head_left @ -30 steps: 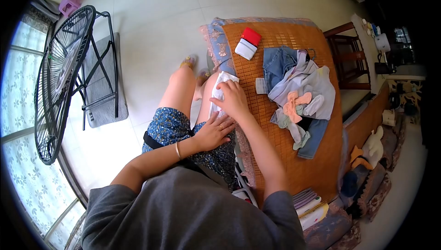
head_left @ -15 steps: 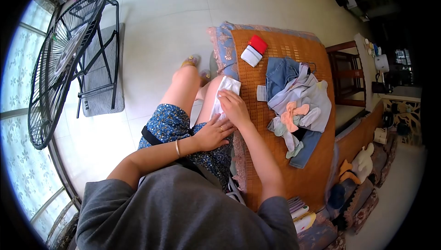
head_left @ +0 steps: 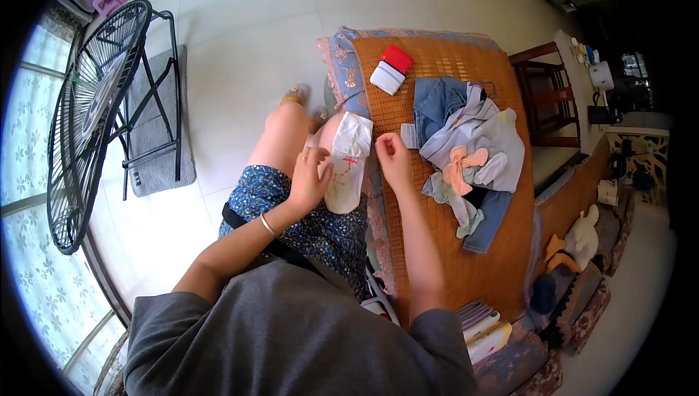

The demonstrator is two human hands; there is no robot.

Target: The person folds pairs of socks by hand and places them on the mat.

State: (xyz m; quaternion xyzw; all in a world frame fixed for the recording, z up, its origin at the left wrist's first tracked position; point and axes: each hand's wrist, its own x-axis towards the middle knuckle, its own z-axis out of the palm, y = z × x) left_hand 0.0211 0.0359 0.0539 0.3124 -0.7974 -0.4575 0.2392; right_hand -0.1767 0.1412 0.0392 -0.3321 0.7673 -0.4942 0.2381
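Note:
A white sock (head_left: 345,183) with a red pattern lies flat along my thigh, its ribbed cuff toward the knee. At the sock's left edge is my left hand (head_left: 309,183), fingers loosely bent and apart, holding nothing. My right hand (head_left: 395,161) is raised just right of the sock, over the mat's edge, with its fingers curled together and nothing visible in them. On the mat beside me is a heap of clothes: blue jeans (head_left: 437,108), a pale grey garment (head_left: 477,137) and peach socks (head_left: 460,170).
A folded red and white pair (head_left: 395,59) sits on the woven mat (head_left: 408,265) near its far corner. A grey folded piece (head_left: 409,136) lies beside the heap. To the left stand a black corded folding chair (head_left: 102,97) and a grey rug (head_left: 164,163).
Both hands have lifted from the sock and moved apart, left hand leftward, right hand rightward. The sock's red pattern is now uncovered. The view has shifted slightly.

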